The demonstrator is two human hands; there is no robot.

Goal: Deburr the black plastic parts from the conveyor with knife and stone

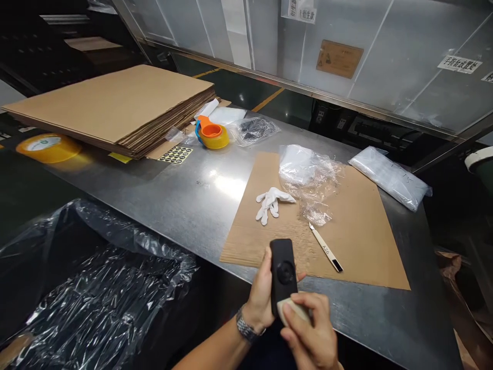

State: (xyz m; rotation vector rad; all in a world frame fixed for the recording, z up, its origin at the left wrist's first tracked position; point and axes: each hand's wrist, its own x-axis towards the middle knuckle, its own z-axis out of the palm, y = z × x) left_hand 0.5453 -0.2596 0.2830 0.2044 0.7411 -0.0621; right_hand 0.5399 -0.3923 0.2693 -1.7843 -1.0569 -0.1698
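My left hand (261, 295) is wrapped around a black oblong device (280, 257) with a round dial-like part on its face, held upright in front of the table's near edge. Pinched in the fingers of my right hand (314, 329) is a small cream-coloured block (293, 311), which touches the lower end of the device; the fingers partly cover it. Just beyond, a craft knife (324, 247) with a pale handle marked A26 lies on a cardboard sheet (358, 226). A white glove (272, 203) and crumpled clear plastic bags (308, 169) rest on the same sheet.
A stack of cardboard sheets (115, 103) stands at the table's left, near yellow tape rolls (50, 148), an orange tape dispenser (211, 131) and a sticker sheet (176, 154). A plastic-wrapped pack (391, 177) lies at right. A black-lined bin (103, 288) is below left.
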